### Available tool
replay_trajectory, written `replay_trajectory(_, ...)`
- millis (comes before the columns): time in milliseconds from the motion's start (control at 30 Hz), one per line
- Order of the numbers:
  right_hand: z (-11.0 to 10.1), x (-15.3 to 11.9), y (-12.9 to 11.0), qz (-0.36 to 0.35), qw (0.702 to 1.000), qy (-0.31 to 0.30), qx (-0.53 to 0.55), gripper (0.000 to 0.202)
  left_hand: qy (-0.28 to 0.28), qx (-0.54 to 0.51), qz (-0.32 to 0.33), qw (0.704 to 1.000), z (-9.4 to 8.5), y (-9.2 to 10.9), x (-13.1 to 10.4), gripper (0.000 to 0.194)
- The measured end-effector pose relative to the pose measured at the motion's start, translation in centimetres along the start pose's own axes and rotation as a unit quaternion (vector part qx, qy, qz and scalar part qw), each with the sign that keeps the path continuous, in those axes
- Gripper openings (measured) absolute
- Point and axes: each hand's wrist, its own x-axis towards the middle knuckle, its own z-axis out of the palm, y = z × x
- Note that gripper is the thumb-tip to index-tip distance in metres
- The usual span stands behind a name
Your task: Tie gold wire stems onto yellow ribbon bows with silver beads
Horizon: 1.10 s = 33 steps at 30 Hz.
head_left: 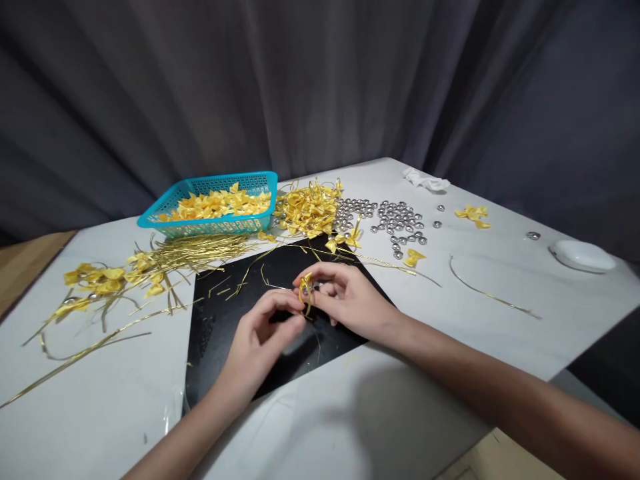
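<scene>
My right hand (347,300) pinches a small yellow ribbon bow (306,283) between thumb and fingertips. From the bow hangs a thin loop of gold twist tie (309,308). My left hand (265,333) is close on the left, its fingers bent and their tips at the edge of the loop. Its thumb stands a little apart from the index finger, with nothing visible gripped between them. Both hands are above a black mat (220,353). Loose gold strands (245,270) lie on the mat behind them. The right hand's curled fingers partly cover the bow.
A blue basket (173,228) holds yellow bows at the back left, beside a bundle of gold strips (200,252). Yellow bow pieces (307,210) are heaped near silver domed pieces (397,217). A white dish (583,256) and crumpled tissue (425,180) are on the right.
</scene>
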Motion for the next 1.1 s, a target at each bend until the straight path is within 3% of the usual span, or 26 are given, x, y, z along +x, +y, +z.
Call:
replay_trajectory(100,0.0,0.1,0.4,0.016,1.000,-0.001,-0.015,0.014,0.046,0.094,0.054,0.993,0.4,0.0,-0.3,0.022)
replay_trajectory(267,0.4,-0.3,0.6,0.007,0.999,-0.040,0.001,0.023,0.103,0.065,0.012,0.993,0.6,0.1,-0.1,0.012)
replay_trajectory(433,0.2,-0.1,0.2,0.101,0.991,-0.049,0.069,0.012,0.082,-0.053,-0.071,0.993,-0.1,0.0,0.5,0.016)
replay_trajectory(533,-0.1,0.1,0.1,0.108,0.980,-0.049,0.157,0.014,0.086,-0.095,-0.091,0.988,-0.4,-0.1,0.7,0.020)
replay_trajectory(700,-1.1,0.1,-0.3,0.076,0.954,-0.069,0.282,0.015,0.058,-0.011,-0.076,0.995,0.0,-0.2,0.8,0.020)
replay_trajectory(800,-1.2,0.2,-0.3,0.060,0.971,-0.051,0.225,0.016,0.037,0.028,-0.046,0.998,0.3,-0.1,0.6,0.020)
replay_trajectory(900,-0.8,0.2,-0.2,0.046,0.994,-0.038,0.090,0.016,0.092,0.032,0.022,0.995,0.3,0.1,0.1,0.020)
replay_trajectory(1000,-0.1,0.1,0.0,0.046,0.997,-0.046,0.030,0.013,0.151,0.065,0.100,0.981,0.1,0.2,-0.5,0.016)
replay_trajectory(1100,0.2,-0.1,0.3,0.019,0.999,-0.028,-0.004,0.012,0.138,0.084,0.110,0.981,-0.1,0.3,-0.7,0.018)
